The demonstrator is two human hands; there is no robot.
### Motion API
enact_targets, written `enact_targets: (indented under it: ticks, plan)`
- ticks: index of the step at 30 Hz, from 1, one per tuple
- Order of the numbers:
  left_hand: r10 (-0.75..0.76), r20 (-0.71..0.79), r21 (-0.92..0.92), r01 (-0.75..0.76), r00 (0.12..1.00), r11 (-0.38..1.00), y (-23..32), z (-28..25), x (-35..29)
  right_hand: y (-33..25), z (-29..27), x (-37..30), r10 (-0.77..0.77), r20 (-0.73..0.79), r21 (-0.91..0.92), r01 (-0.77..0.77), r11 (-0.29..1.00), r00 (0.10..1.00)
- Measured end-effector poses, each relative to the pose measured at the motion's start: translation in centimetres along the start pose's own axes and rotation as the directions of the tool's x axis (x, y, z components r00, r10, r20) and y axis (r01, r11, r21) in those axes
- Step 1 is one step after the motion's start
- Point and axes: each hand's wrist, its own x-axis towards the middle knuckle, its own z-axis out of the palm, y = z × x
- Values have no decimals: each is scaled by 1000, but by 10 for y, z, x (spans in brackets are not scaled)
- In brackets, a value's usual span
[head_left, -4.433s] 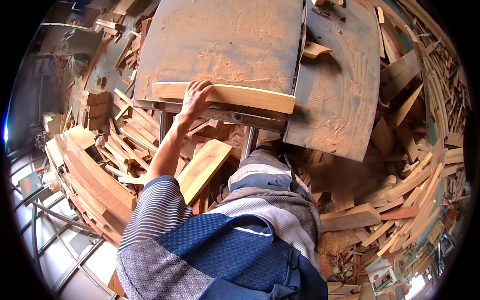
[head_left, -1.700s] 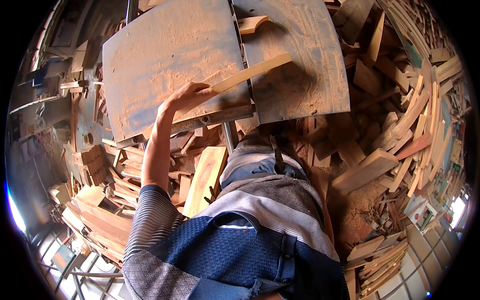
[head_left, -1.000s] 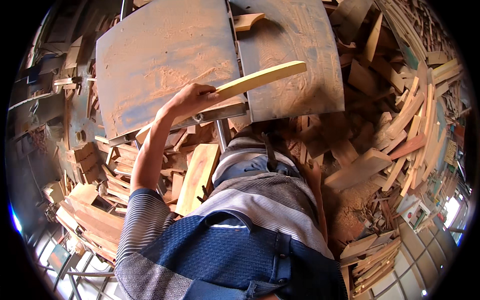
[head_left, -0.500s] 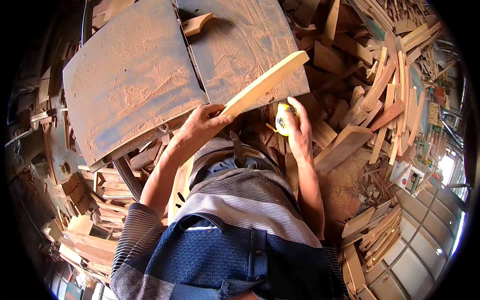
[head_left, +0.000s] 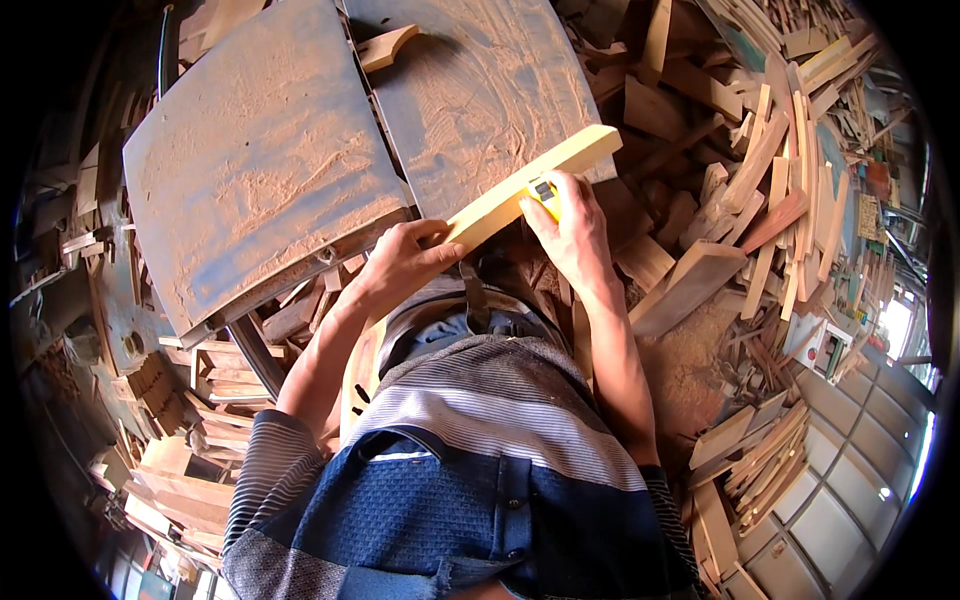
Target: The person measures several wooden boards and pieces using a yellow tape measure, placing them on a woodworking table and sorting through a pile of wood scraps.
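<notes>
My left hand [head_left: 412, 252] is closed around the near left end of a long, pale, slightly curved wooden piece [head_left: 500, 200]. The piece slants up to the right, over the near edge of a metal machine table [head_left: 290, 150] coated with sawdust. In my right hand [head_left: 575, 225] is a yellow tape measure [head_left: 545, 194], gripped between thumb and fingers. It is against or just over the right half of the wooden piece. Whether any blade is drawn out I cannot tell.
A small curved offcut [head_left: 388, 47] lies by the slot at the table's far side. Wood scraps [head_left: 690, 270] are heaped to the right, with long curved strips [head_left: 800, 190] beyond. Stacked boards [head_left: 185, 490] stand at lower left. Sawdust [head_left: 680, 375] covers the floor at right.
My right hand has brought the tape measure left from beside the wooden piece onto it. The far end of the piece has dipped slightly toward me. My left hand keeps its grip.
</notes>
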Motion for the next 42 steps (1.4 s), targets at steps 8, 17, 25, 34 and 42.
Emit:
enact_targets:
  ticks: [8,17,25,34,42]
  plan:
    - [124,85,24,-126,989,992,-24,1,-2,9,-12,-46,110,68,37,-113,993,992]
    - [69,100,317,-98,993,943,-18,10,2,-2,-5,-70,159,-57,-22,-160,987,986]
    - [97,124,326,-133,988,936,-17,6,-3,-6,-12,-82,149,4,-67,-148,987,989]
    - [269,-30,544,-210,963,812,-22,13,1,-3,-3,-88,237,-52,81,-232,969,970]
    - [185,-114,464,-113,976,879,-18,-11,1,-4,-4,-88,308,-35,180,-297,938,951]
